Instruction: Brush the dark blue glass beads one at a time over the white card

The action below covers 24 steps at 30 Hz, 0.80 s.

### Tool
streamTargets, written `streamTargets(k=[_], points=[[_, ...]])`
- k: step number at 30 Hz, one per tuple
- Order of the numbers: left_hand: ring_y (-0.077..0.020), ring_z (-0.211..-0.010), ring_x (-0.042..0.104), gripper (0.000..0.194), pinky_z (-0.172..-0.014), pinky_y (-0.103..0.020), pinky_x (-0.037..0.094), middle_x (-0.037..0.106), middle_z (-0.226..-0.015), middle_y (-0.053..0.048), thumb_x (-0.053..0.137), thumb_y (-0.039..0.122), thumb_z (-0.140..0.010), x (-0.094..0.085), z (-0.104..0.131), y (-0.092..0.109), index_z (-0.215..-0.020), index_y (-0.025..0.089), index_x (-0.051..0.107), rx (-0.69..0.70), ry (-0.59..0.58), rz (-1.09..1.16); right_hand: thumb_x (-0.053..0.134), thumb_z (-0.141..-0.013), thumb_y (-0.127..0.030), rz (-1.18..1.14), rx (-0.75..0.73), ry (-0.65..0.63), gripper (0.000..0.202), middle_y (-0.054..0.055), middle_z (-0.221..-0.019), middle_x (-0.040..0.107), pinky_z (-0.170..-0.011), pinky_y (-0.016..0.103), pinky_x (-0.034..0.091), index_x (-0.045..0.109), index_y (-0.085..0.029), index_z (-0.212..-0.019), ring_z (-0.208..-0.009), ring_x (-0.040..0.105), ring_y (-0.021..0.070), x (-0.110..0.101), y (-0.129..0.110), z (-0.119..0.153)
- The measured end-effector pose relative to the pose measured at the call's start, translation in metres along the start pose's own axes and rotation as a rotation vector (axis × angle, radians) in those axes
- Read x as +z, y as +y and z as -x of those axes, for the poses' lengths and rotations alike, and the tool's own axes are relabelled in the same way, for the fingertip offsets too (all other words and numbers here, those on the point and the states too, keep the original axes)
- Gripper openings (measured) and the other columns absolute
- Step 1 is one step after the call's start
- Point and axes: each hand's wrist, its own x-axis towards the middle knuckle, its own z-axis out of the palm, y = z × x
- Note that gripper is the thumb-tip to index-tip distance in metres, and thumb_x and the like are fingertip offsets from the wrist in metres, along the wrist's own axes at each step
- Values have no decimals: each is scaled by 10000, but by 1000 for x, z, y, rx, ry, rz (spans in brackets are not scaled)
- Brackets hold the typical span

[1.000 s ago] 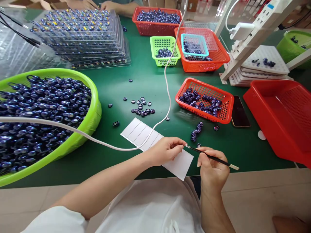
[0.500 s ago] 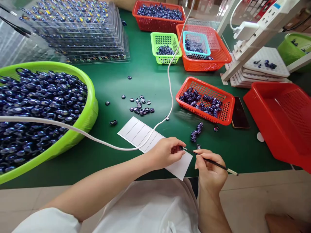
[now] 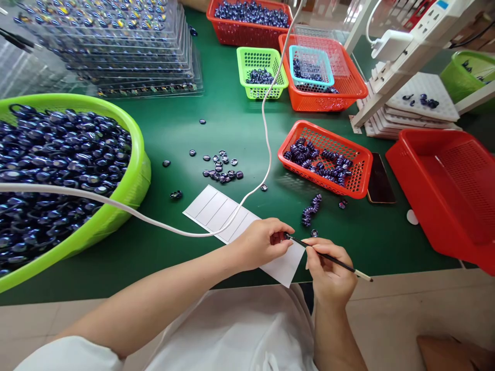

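My left hand (image 3: 263,243) pinches a small dark bead (image 3: 286,235) between thumb and fingers, above a white ruled card (image 3: 216,208). In my right hand (image 3: 331,268) is a thin black brush (image 3: 336,261) with a pale end, held like a pen; its tip meets the bead. Just beyond my hands lie a curved row of dark beads (image 3: 311,210) and a single bead (image 3: 314,233). Several loose beads (image 3: 222,176) are scattered behind the card.
A large green basket (image 3: 139,165) of dark pieces fills the left. Red baskets (image 3: 325,181) stand beyond my hands, near a phone (image 3: 381,178). A white cable (image 3: 266,129) hangs across the view. Stacked clear trays (image 3: 147,67) stand at the back left.
The brush and my right hand have shifted slightly left, with the tip now against the bead. The whole view has shifted a little; the bead remains in my left hand.
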Motion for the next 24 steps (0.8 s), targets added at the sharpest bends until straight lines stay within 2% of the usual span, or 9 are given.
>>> streamTargets(k=[14, 19, 22, 24], points=[[-132, -671, 625, 222, -649, -237, 517, 675, -788, -29, 648, 244, -833, -1, 0, 1, -1019, 159, 735, -15, -10, 0, 699, -852, -102, 44, -8, -20, 161, 70, -951, 753, -510, 266, 573, 659, -233, -937, -839, 730, 206, -1, 4, 2], [-133, -653, 623, 219, -618, -234, 510, 673, -765, -29, 643, 246, -818, -1, -1, 1, -981, 141, 743, -58, 5, 10, 670, -824, -17, 148, -211, -194, 331, 51, -1044, 746, -688, 348, 633, 675, -286, -1017, -902, 737, 209, -8, 6, 3], [-128, -644, 620, 214, -599, -225, 502, 672, -754, -22, 637, 231, -803, 0, -2, 1, -967, 142, 741, -95, 18, 33, 670, -796, 25, 259, -334, -282, 436, 60, -1136, 726, -692, 337, 627, 690, -306, -1078, -882, 738, 197, -12, 5, 5], [-125, -637, 615, 212, -591, -220, 498, 670, -745, -17, 636, 230, -802, 0, -2, 2, -966, 145, 740, -111, 22, 45, 672, -791, 25, 295, -358, -286, 452, 65, -1145, 725, -679, 332, 625, 692, -308, -1097, -867, 739, 197, -13, 5, 6]])
